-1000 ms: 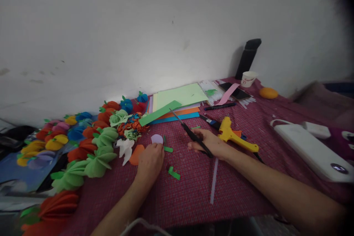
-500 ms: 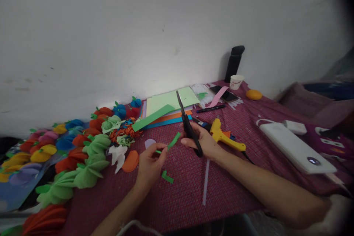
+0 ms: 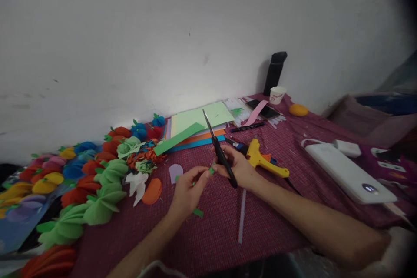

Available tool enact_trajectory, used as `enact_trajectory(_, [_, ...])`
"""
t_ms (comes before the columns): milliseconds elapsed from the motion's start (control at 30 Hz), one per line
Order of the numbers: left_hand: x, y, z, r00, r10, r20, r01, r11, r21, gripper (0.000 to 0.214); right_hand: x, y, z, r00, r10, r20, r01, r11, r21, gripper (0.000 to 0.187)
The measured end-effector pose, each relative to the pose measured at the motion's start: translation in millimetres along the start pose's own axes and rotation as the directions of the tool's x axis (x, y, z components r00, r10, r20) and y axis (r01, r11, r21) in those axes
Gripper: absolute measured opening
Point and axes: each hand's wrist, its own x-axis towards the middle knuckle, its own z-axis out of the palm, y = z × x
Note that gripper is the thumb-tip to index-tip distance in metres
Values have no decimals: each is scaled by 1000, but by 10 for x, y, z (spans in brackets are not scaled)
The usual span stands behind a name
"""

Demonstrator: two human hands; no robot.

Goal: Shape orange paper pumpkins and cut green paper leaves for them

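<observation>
Between the thumb and finger of my left hand is a narrow green paper strip, mostly covered by the fingers. My right hand holds black-handled scissors, their blades pointing up and away to the left. My right fingertips also meet the free end of the strip, close to the left fingertips. A small green paper scrap lies below my left hand. Orange paper discs and a lilac paper piece rest to its left.
Several paper pumpkins line the left side, beside shredded paper. Coloured sheets lie at the back. On the right are a yellow glue gun, a white power bank, a paper cup and a black bottle.
My left hand has moved right and slightly up, bringing the green strip to my right fingertips. The scissors stay in my right hand, and the view has shifted slightly.
</observation>
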Motion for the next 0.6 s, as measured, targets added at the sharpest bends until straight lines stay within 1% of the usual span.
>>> enact_trajectory(67, [19, -27, 27, 999, -39, 21, 40, 999, -30, 21, 1, -10, 7, 1000, 18, 5, -18, 1000, 14, 53])
enact_trajectory(100, [27, -45, 32, 998, -63, 29, 66, 995, -76, 22, -3, -22, 7, 1000, 29, -1, -29, 999, 15, 53])
enact_trajectory(167, [47, -79, 10, 993, -113, 36, 118, 965, -233, 22, -26, -61, 3, 998, 63, 7, -63, 998, 26, 52])
enact_trajectory(233, [84, -103, -63, 984, -174, 34, 172, 890, -423, 22, -76, -115, -5, 992, 110, 63, -114, 991, 68, 48])
enact_trajectory(300, [143, -122, -182, 975, -220, 20, 192, 800, -568, 23, -146, -170, -12, 974, 157, 162, -180, 974, 138, 44])
enact_trajectory(367, [215, -145, -319, 971, -239, -22, 168, 744, -647, 23, -216, -207, -16, 932, 205, 298, -274, 939, 210, 45])
enact_trajectory(467, [305, -186, -482, 965, -246, -86, 113, 693, -712, 23, -285, -201, -10, 823, 257, 507, -445, 847, 292, 50])
enact_trajectory(533, [327, -206, -530, 964, -253, -86, 108, 664, -740, 22, -302, -162, 5, 763, 274, 585, -522, 795, 308, 48])
enact_trajectory(600, [317, -213, -539, 964, -258, -64, 122, 644, -755, 22, -304, -113, 23, 728, 288, 622, -566, 764, 309, 45])
